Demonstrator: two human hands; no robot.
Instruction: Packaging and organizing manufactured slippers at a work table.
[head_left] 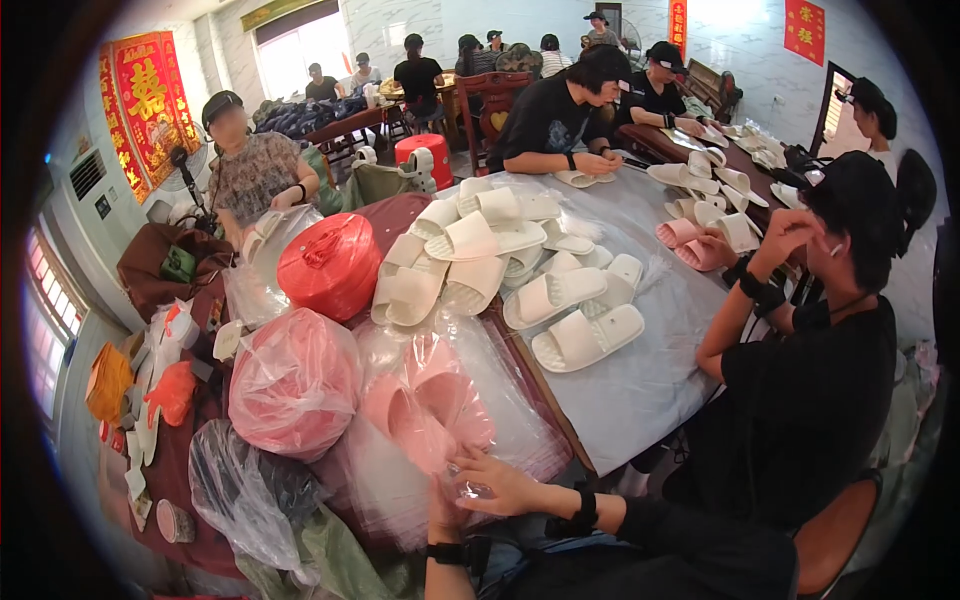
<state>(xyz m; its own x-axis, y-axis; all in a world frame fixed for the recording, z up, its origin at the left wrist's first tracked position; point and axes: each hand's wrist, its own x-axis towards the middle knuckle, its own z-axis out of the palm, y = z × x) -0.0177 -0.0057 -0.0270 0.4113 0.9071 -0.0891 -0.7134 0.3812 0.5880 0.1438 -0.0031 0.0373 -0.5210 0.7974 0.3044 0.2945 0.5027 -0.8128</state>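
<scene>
A pair of pink slippers (384, 412) lies inside a clear plastic bag (478, 428) on a stack of flat clear bags (350, 490) in front of me. My right hand (500, 487) pinches the gathered plastic at the bag's near end. My left hand (446, 510) grips the same end beside it, with its fingers partly hidden behind the plastic and the slippers. Just beyond the bag, a heap of cream slippers (465, 238) spreads over the table, with several loose cream slippers (588, 338) to its right.
A red roll of plastic twine (330, 265) and a plastic-wrapped pink roll (295, 385) stand to the left. A person (255, 165) handles a bagged slipper at far left. Another person (820, 330) sits close on my right near more slippers. Crumpled plastic (240, 490) lies near left.
</scene>
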